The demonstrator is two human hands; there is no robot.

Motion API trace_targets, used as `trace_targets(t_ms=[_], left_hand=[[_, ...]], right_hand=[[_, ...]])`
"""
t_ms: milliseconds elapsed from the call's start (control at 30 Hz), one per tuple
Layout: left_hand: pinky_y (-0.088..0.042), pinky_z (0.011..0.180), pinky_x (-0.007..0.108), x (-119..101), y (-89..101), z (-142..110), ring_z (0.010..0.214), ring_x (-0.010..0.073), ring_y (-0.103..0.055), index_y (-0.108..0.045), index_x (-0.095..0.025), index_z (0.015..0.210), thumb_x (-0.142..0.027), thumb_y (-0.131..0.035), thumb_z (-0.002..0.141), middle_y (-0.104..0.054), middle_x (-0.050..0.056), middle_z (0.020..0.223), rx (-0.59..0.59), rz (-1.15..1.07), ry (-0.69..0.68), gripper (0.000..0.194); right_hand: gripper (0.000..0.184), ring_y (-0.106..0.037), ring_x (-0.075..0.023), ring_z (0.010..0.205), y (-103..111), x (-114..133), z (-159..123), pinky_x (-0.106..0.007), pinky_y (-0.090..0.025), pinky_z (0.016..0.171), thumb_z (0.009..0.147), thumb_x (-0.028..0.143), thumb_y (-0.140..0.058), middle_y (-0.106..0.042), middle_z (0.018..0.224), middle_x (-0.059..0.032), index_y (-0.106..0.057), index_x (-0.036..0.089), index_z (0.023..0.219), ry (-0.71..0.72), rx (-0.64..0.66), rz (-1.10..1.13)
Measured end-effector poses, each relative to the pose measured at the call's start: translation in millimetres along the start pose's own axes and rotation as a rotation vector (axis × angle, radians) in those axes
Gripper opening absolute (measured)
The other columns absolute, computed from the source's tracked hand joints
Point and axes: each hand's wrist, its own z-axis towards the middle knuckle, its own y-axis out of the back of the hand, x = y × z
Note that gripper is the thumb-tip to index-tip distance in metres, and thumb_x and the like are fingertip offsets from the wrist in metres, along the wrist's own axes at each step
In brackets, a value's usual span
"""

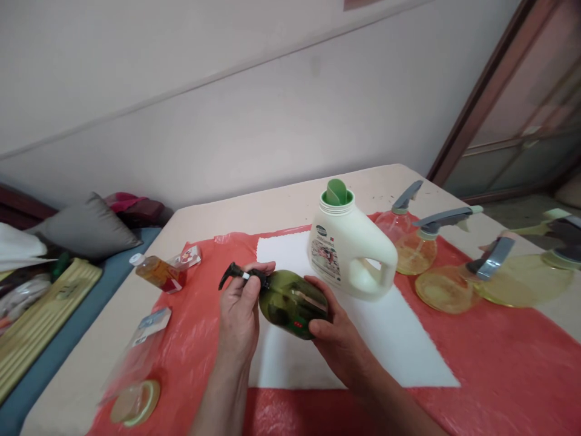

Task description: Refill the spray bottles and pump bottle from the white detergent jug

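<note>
A dark green see-through pump bottle (290, 301) lies tilted in the air between my two hands, over a white cloth (308, 366). Its black pump head (232, 272) points to the left. My left hand (242, 309) is closed around the neck and pump collar, with the thumb on top. Around the bottle's base wraps my right hand (333, 330), thumb in front. Just behind and to the right stands a large pale detergent jug (349, 242), uncapped, with a green pouring spout (337, 192) in its mouth.
Several spray bottles with yellowish liquid, such as one round bottle (447, 290), stand at the right. On the left are a small amber bottle (161, 274), a plastic bag (140, 351) and a tape roll (136, 402). Red plastic sheeting (512, 369) covers the table under the cloth.
</note>
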Motion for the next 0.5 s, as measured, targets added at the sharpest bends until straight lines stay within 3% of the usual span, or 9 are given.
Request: trace_targets(t_ms=[167,267,367,433,500], left_hand=[[-0.049,0.094,0.038,-3.3,0.1,-0.4,0.109,0.0266,-0.064,-0.074,-0.019,0.106,-0.040,-0.066,0.087,-0.073,0.010,0.114,0.075,-0.017,0.064,0.029],[-0.049,0.094,0.039,-10.7,4.8,0.6,0.109,0.0278,-0.064,-0.074,-0.016,0.105,-0.037,-0.065,0.086,-0.072,0.013,0.116,0.204,-0.063,0.124,0.030],[-0.047,0.098,0.042,-17.7,6.9,0.3,0.113,0.0303,-0.063,-0.072,-0.013,0.113,-0.037,-0.064,0.082,-0.070,0.017,0.122,0.328,-0.125,0.198,0.040],[-0.046,0.101,0.044,-18.8,4.4,-0.1,0.117,0.0308,-0.062,-0.067,-0.015,0.122,-0.039,-0.066,0.080,-0.069,0.016,0.124,0.319,-0.160,0.225,0.048],[-0.046,0.102,0.045,-16.3,0.3,0.0,0.115,0.0297,-0.064,-0.064,-0.020,0.124,-0.043,-0.070,0.079,-0.071,0.014,0.121,0.208,-0.185,0.203,0.051]], right_hand=[[0.077,-0.059,-0.0243,0.112,3.4,2.4,-0.9,-0.035,-0.049,0.089,0.055,0.027,-0.088,-0.062,0.127,-0.0022,-0.056,0.032,0.125,-0.012,0.016,0.008],[0.067,-0.065,-0.0247,0.096,7.1,1.1,-0.8,-0.034,-0.056,0.068,0.064,0.039,-0.082,-0.065,0.123,-0.0053,-0.057,0.029,0.125,-0.109,0.045,0.003],[0.058,-0.066,-0.0204,0.073,9.5,-4.4,-0.3,-0.026,-0.051,0.048,0.076,0.057,-0.069,-0.070,0.099,-0.0086,-0.061,0.019,0.119,-0.278,0.039,0.023],[0.058,-0.065,-0.0186,0.071,9.3,-8.2,-0.3,-0.024,-0.050,0.047,0.079,0.061,-0.064,-0.071,0.095,-0.0088,-0.062,0.017,0.118,-0.310,0.045,0.039],[0.057,-0.066,-0.0201,0.079,7.8,-9.9,-0.8,-0.026,-0.053,0.052,0.079,0.057,-0.067,-0.069,0.105,-0.0088,-0.059,0.021,0.122,-0.245,0.085,0.027]])
